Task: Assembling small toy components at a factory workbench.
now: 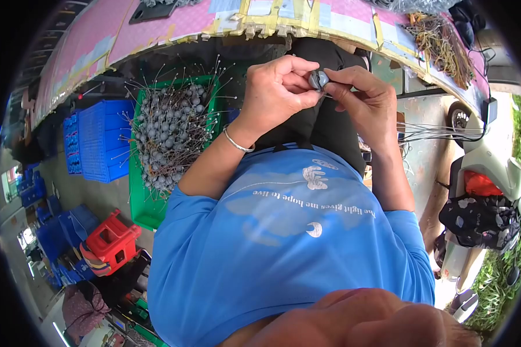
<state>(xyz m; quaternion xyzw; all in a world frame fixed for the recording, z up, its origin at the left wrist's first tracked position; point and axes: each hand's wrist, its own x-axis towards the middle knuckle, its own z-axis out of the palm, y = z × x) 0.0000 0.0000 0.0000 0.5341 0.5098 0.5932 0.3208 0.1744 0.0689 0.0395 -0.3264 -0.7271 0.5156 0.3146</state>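
Small grey ball [318, 79] held between left hand [283, 87] and right hand [360, 91]

Head view: from here I see the ball up over the lap, just short of the bench [197, 17] edge. Left hand: thumb and fingers nearly closed, pinching the ball from its side. Right hand: thumb and forefinger bent in, tips on the ball's other side, gap only ball-wide. Dark line across the ball; can't tell if slot or seam. Silver bangle [237, 141] on left wrist, blue shirt [295, 231], dark trousers [292, 124].

Person's left: green crate [142, 211], heaped with grey balls [171, 124] on thin stems; blue crates [103, 139] beside it, red stool [111, 243] farther back. Bench, right part: tangled wire bundle [443, 46]. Far right: pale scooter [498, 156], dark patterned bag [480, 222] on it.
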